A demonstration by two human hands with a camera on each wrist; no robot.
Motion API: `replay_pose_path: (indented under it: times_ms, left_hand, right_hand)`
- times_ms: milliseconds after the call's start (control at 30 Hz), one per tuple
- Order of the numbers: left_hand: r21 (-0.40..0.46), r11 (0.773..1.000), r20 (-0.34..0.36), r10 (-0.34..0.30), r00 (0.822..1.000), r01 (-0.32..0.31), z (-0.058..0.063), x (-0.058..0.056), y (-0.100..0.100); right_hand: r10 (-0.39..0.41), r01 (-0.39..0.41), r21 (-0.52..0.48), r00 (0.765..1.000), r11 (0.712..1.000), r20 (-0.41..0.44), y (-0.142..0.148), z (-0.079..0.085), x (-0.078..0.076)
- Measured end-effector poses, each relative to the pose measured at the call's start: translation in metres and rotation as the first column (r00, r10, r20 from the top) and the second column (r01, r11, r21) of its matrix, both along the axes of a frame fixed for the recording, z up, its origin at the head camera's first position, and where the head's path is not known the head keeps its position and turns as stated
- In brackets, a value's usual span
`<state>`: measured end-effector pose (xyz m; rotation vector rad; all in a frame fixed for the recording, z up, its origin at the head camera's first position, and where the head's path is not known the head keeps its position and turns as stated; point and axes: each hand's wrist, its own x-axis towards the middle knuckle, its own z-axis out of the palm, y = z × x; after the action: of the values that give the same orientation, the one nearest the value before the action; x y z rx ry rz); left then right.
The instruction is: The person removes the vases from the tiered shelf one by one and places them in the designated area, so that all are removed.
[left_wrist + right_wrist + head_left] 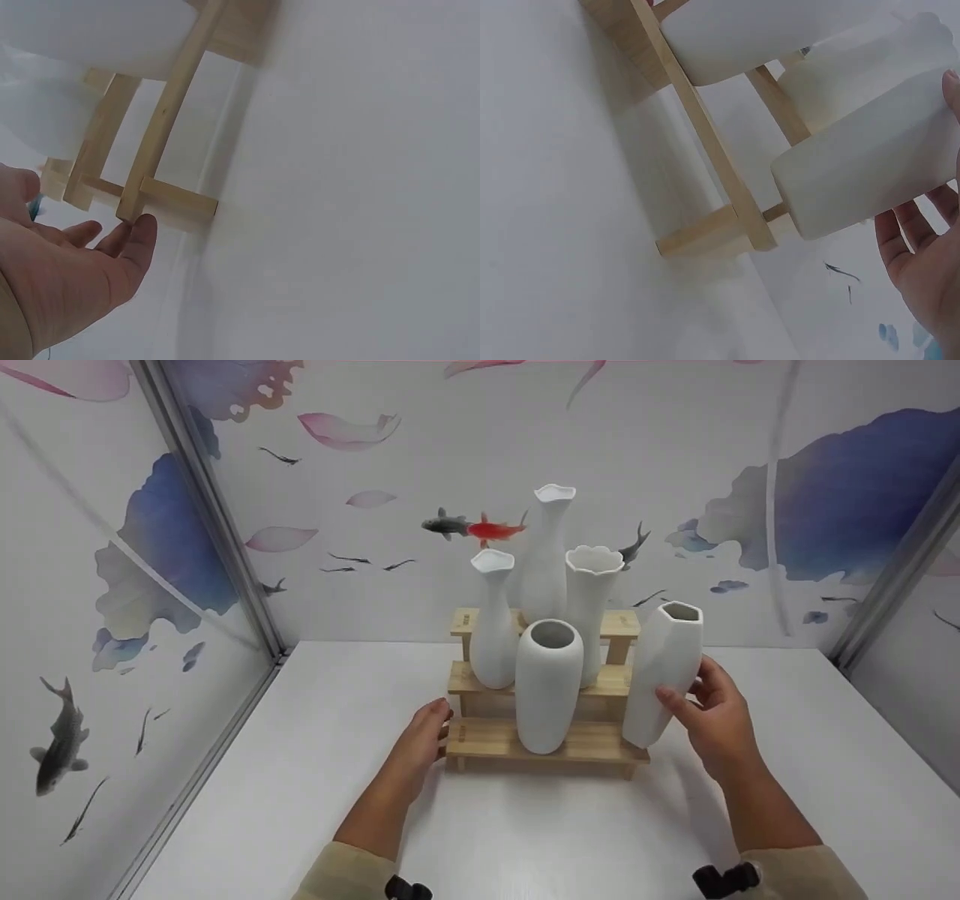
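Observation:
My right hand [721, 727] grips a white faceted vase [664, 667] with an angular mouth, tilted at the right end of the wooden tiered stand [480, 739]. In the right wrist view the faceted vase [870, 157] has its base close to the end of the lowest shelf; I cannot tell whether they touch. My left hand [420, 742] is at the stand's left end, and in the left wrist view its fingertips [144, 229] touch the end of the lowest shelf [161, 127]. A smooth rounded vase [550, 690] stands upright on that shelf.
On the middle shelf stand a slim-necked vase [493, 622] and a scalloped-rim vase [591, 615]. A tall wavy-mouthed vase [547, 555] stands on the top shelf. The white table [300, 780] is bounded by printed panels [375, 600] and metal posts [217, 510].

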<state>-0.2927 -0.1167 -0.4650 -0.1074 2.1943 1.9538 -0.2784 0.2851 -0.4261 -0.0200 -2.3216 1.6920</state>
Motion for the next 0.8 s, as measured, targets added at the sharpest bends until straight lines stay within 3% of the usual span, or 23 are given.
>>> replay_pose_path:
  times_ms: [233,433,800]
  left_hand:
    - [0.027,0.999,0.028,0.029,0.999,-0.03,-0.004,0.001,-0.006]
    - [0.059,0.998,0.033,0.03,0.999,-0.032,-0.01,-0.001,-0.01]
    - [0.047,0.999,0.028,-0.003,1.0,0.002,-0.016,-0.002,-0.008]
  right_hand:
    - [-0.039,0.038,-0.013,0.999,0.999,-0.011,0.023,0.004,0.003]
    - [-0.048,0.046,-0.088,0.999,0.995,-0.019,0.042,0.003,-0.001]
    - [-0.123,0.129,-0.055,0.988,0.99,0.096,0.058,-0.01,-0.024]
